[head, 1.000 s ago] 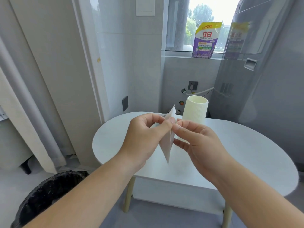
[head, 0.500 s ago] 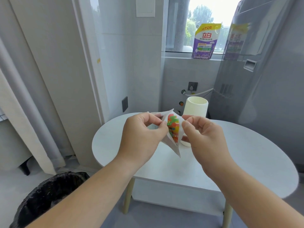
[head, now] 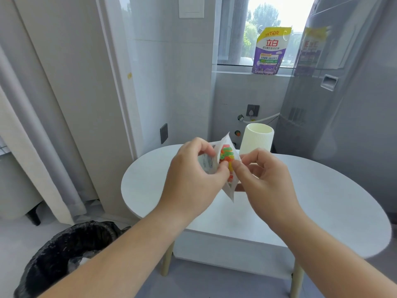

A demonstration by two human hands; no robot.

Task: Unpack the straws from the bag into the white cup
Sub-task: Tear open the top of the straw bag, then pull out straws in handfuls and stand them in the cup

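Observation:
I hold a small clear plastic bag (head: 229, 190) above the white table (head: 322, 203). Its mouth is spread wide, and the ends of coloured straws (head: 226, 154) in red, green, orange and yellow show inside. My left hand (head: 193, 177) pinches the bag's left edge. My right hand (head: 263, 179) pinches the right edge with thumb and forefinger. The ribbed white cup (head: 256, 139) stands upright on the table just behind my right hand, apart from the bag.
A bin lined with a black bag (head: 64, 254) sits on the floor at lower left. A purple detergent pouch (head: 271, 50) stands on the window sill. A grey appliance (head: 348, 104) rises at the right, a curtain (head: 32, 147) hangs at the left.
The bag was flat and edge-on a second ago. My hands have pulled its sides apart, so the mouth gapes and the coloured straws show.

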